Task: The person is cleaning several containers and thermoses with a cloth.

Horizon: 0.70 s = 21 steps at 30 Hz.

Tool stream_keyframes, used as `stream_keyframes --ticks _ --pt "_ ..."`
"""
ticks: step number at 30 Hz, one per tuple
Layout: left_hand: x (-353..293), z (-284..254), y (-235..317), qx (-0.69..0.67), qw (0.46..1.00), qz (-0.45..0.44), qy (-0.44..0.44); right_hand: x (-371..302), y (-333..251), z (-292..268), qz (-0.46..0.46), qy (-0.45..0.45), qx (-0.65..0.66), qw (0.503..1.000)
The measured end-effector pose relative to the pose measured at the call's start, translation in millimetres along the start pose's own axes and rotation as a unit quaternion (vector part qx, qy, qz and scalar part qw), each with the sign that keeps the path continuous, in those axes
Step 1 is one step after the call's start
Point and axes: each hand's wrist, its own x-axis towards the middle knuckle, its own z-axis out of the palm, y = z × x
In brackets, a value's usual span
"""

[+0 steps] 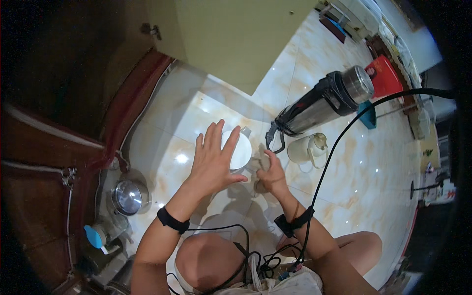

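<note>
My left hand is open, fingers spread, beside and partly over a round white vessel with a small grey handle at its far side. It cannot be told whether the palm touches the vessel. My right hand is just right of the vessel, with a finger stretched upward and nothing seen in its grip. Just beyond that fingertip hangs the black carrying strap of a large steel thermos flask. A cream jug with a lid stands to the right of my right hand.
A cream cabinet door swings out over the tiled floor ahead. On the left, a steel pot and a clear jug with a blue lid stand by the dark red cabinet. A black cable crosses on the right.
</note>
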Motion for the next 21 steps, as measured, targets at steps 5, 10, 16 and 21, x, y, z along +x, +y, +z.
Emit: stream_keyframes --ticks 5,10,16,21 --pt "9 5 -2 -0.09 0.992 -0.071 -0.045 -2 -13 3 -0.021 0.097 0.052 0.994" --pt "-3 14 -10 -0.184 0.975 -0.122 -0.003 13 -92 -14 -0.283 0.098 -0.08 0.951" --pt "1 14 -9 -0.14 0.985 -0.104 0.001 14 -103 -6 -0.209 0.028 -0.192 0.959" --pt "3 2 8 0.075 0.996 -0.053 -0.018 8 -19 -20 0.03 -0.083 -0.228 0.97"
